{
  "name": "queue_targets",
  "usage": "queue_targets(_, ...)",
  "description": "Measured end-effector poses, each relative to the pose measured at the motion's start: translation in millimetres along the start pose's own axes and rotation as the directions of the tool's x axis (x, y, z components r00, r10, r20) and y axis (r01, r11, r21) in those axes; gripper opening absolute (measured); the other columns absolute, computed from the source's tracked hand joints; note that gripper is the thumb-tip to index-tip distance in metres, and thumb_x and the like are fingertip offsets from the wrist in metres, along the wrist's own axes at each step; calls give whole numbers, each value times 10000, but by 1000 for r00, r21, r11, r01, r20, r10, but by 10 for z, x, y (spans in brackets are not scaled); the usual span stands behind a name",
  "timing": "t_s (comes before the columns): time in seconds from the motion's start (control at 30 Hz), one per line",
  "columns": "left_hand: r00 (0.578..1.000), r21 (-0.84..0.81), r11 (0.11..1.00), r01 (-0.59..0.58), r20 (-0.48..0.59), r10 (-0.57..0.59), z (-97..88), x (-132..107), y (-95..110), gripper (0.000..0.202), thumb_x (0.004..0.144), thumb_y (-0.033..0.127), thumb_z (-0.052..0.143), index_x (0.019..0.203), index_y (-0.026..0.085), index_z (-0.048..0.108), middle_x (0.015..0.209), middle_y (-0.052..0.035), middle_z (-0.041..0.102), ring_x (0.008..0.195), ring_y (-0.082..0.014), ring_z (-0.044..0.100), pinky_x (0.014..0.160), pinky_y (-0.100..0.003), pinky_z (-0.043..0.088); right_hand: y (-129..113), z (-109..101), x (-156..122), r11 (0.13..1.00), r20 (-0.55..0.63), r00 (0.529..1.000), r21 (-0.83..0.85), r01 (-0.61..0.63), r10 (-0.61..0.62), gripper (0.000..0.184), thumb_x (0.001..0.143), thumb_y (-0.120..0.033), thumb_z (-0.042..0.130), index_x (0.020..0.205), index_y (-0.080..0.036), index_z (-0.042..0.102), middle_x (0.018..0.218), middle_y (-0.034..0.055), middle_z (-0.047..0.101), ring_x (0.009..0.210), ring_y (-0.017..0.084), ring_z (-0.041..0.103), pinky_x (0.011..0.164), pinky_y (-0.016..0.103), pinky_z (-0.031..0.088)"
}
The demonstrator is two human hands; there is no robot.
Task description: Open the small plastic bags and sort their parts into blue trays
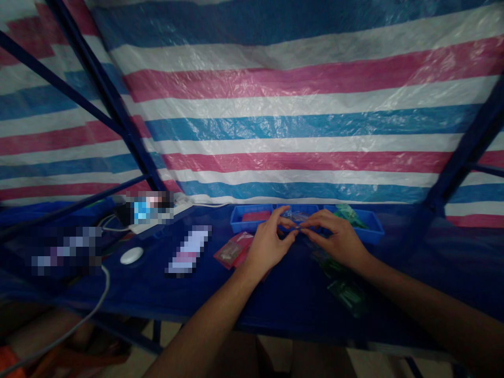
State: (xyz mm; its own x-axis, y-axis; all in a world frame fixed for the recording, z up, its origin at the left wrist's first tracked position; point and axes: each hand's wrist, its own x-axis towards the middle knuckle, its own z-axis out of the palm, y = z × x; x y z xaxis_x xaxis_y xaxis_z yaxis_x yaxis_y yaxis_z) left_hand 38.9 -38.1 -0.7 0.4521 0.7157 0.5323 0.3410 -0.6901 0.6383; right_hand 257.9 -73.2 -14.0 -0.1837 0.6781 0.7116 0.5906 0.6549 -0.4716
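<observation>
My left hand (pixel 270 239) and my right hand (pixel 334 236) meet fingertip to fingertip above the blue table (pixel 287 299). Each is closed in a pinch, and what lies between the fingers is too small and dim to name. Just behind them a blue bin holds a pile of small shiny pieces (pixel 295 216), partly hidden by my fingers. Pink-red flat packets (pixel 233 250) lie beside my left hand, partly under the wrist. Below my right forearm are dark green clear-wrapped packets (pixel 347 295).
A blue bin (pixel 241 227) with red contents stands left of the middle one; another blue bin (pixel 374 232) at right holds green packets (pixel 348 214). Leftward lie a phone (pixel 189 249), a white oval object (pixel 132 255) and a cable (pixel 104 294). Blue frame bars (pixel 114 107) and striped sheeting (pixel 299 126) enclose the table.
</observation>
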Motion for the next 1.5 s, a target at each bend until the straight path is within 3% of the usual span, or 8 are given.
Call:
queue_targets(0.17, 998, 86, 996, -39, -49, 44, 30, 10, -76, 568, 927, 204, 694, 1466, 219, 516, 1210, -80, 735, 1051, -224, 708, 923, -381, 578, 195, -73, 127, 966, -106, 994, -259, 10, -38, 204, 997, -334, 654, 1143, -302, 793, 1075, 87, 768, 1085, 328, 640, 1000, 555, 503)
queue_targets(0.4, 998, 121, 992, -40, -37, 44, 40, -4, -117, 439, 964, 232, 656, 1394, 204, 576, 1199, -91, 731, 1078, -235, 706, 1002, -421, 563, 116, -282, 194, 949, 190, 981, -300, 95, -38, 291, 950, -383, 716, 1211, -272, 781, 1114, 113, 775, 1110, 363, 647, 1026, 587, 495)
queue_targets(0.5, 999, 130, 991, -43, -24, 46, 40, -9, -119, 417, 964, 230, 656, 1375, 199, 591, 1202, -95, 728, 1092, -239, 702, 1029, -433, 553, -110, -489, 10, 963, 365, 931, -256, 78, 22, 468, 937, -465, 736, 1382, -326, 697, 1281, 101, 744, 1228, 370, 650, 1094, 590, 489)
queue_targets(0.63, 999, 125, 991, -41, -29, 45, 39, -10, -100, 387, 970, 242, 650, 1353, 207, 603, 1186, -88, 732, 1088, -238, 703, 1033, -431, 553, -302, -734, -406, 982, 521, 851, -184, 46, 58, 926, 766, -584, 872, 1584, -414, 472, 1640, 59, 483, 1445, 413, 521, 1154, 594, 487)
queue_targets(0.77, 998, 132, 990, -57, 2, 57, 49, -14, -85, 395, 975, 259, 646, 1365, 215, 601, 1198, -92, 731, 1096, -247, 699, 1022, -434, 556, -258, -810, -754, 970, 561, 823, -235, 57, 88, 956, 810, -551, 848, 1629, -443, 366, 1717, 54, 342, 1548, 411, 376, 1186, 603, 456)
queue_targets(0.97, 999, 134, 990, -49, 18, 47, 49, -14, -86, 389, 975, 263, 649, 1360, 221, 614, 1164, -77, 740, 1101, -245, 701, 998, -417, 560, -182, -630, -781, 967, 570, 812, -253, 32, 122, 797, 936, -541, 713, 1635, -455, 340, 1681, 57, 424, 1545, 409, 371, 1188, 655, 389)
queue_targets(1.33, 996, 21, 999, -44, -82, 45, -80, -5, 43, 300, 1034, 364, 593, 1288, 227, 674, 1121, -63, 765, 1035, -215, 723, 905, -339, 572, -91, 83, -92, 982, 492, 869, -130, 138, -57, 511, 904, -505, 766, 1344, -257, 690, 1236, 124, 743, 1169, 336, 674, 1074, 526, 496)
queue_targets(1.5, 993, 51, 997, -50, -100, 55, -108, 6, 21, 302, 1050, 374, 565, 1282, 221, 680, 1212, -83, 755, 1104, -237, 716, 1029, -396, 546, -56, 202, 155, 1000, 368, 930, 0, -8, 8, 325, 958, -383, 723, 1263, -273, 712, 1195, 69, 784, 1094, 284, 731, 998, 443, 542)
